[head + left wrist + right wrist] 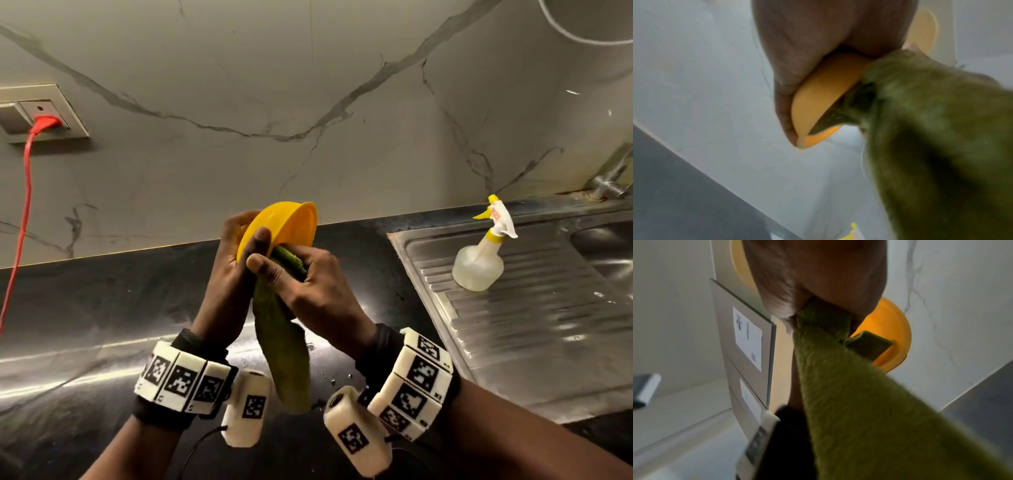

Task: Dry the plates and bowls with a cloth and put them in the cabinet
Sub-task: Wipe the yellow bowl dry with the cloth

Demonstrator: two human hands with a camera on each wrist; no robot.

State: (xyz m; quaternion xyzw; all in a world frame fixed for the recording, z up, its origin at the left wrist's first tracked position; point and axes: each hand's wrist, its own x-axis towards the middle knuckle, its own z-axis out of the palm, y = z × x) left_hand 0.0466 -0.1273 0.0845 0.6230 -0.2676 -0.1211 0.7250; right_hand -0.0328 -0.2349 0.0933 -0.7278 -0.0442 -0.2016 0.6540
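Note:
A yellow bowl (291,222) is held up on its side above the black counter, its rim toward me. My left hand (236,253) grips the bowl (818,100) at the rim, thumb inside and fingers behind. My right hand (301,274) grips a green cloth (284,349) and presses the bunched end into the bowl (894,335). The rest of the cloth (859,394) hangs down between my wrists. The cloth (931,138) fills the right of the left wrist view. No plates show.
A black counter (85,325) runs along a marble wall. At the right is a steel sink drainboard (531,325) with a spray bottle (479,263) on it and a tap (609,178) behind. A red cable (24,192) is plugged into a wall socket at left.

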